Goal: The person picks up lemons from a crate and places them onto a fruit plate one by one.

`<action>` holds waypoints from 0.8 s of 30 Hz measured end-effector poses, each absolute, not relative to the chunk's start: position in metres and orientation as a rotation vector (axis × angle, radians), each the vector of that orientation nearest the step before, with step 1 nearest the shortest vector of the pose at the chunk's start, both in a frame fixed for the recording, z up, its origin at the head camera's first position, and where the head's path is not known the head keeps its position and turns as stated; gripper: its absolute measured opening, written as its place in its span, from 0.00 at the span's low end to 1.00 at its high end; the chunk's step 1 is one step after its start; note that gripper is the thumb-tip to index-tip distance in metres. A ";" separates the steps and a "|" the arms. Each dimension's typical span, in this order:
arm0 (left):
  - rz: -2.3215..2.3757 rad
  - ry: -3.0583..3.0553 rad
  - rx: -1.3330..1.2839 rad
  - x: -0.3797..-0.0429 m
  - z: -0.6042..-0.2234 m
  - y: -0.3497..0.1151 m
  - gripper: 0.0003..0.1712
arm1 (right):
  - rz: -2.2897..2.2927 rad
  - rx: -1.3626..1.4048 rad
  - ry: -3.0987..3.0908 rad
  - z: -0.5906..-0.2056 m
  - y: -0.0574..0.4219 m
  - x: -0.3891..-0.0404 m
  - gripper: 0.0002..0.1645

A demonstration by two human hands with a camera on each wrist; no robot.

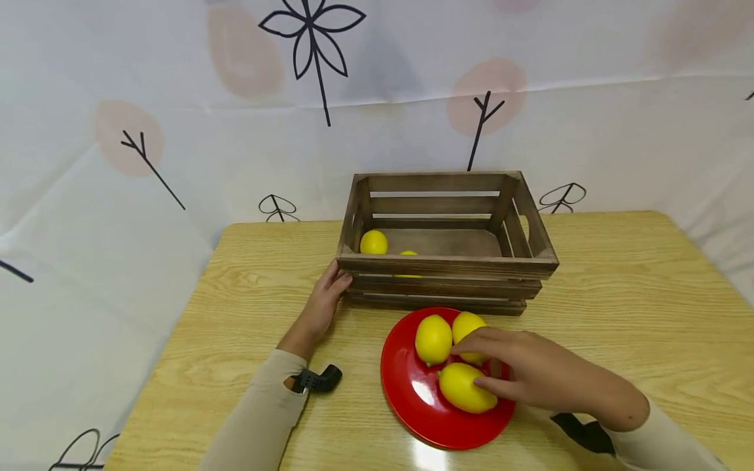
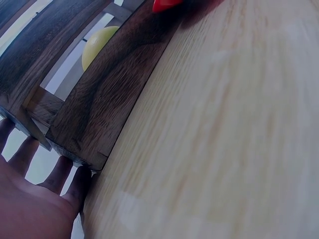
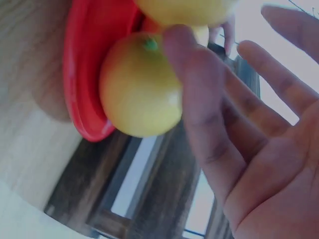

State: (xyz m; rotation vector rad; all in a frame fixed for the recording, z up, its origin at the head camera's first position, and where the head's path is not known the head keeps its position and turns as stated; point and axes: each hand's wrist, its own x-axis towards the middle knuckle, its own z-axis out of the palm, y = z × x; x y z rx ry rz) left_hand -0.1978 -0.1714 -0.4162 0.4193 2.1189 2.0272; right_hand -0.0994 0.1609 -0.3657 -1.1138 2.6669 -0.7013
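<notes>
My left hand (image 1: 318, 307) rests its fingertips against the left end of a brown slatted wooden crate (image 1: 438, 265). In the left wrist view those fingers lie fairly straight along the crate's edge. Over the right side of a red plate (image 1: 403, 399), my right hand (image 1: 530, 369) reaches with spread, slightly bent fingers. Three yellow lemons lie on the plate: a front lemon (image 1: 462, 389), a back left lemon (image 1: 432, 340) and a back right lemon (image 1: 467, 324) partly behind my fingers. My right thumb overlaps the front lemon in the head view, without a grip around it.
Inside the crate, at its left, sit a lemon (image 1: 374, 242) and another lemon (image 1: 408, 252) mostly behind the front slats. The plate stands right in front of the crate on a light wooden table (image 1: 235, 314). A patterned white cloth (image 1: 389, 78) hangs behind.
</notes>
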 end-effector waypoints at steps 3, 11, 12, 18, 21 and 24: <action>2.029 2.126 0.421 -0.195 -0.411 -0.168 0.32 | -0.732 -1.154 2.727 -0.356 0.163 -0.100 0.23; 2.050 2.136 0.380 -0.192 -0.412 -0.166 0.32 | -0.696 -1.295 2.822 -0.311 0.162 -0.114 0.18; 2.054 2.137 0.381 -0.192 -0.412 -0.166 0.32 | -0.681 -1.326 2.839 -0.305 0.162 -0.117 0.18; 2.052 2.151 0.380 -0.189 -0.412 -0.165 0.32 | -0.596 -1.427 2.898 -0.267 0.160 -0.138 0.18; 2.056 2.154 0.372 -0.187 -0.411 -0.164 0.32 | -0.566 -1.393 2.887 -0.249 0.157 -0.150 0.16; 2.068 2.152 0.367 -0.185 -0.411 -0.162 0.32 | -0.573 -1.404 2.869 -0.237 0.153 -0.164 0.15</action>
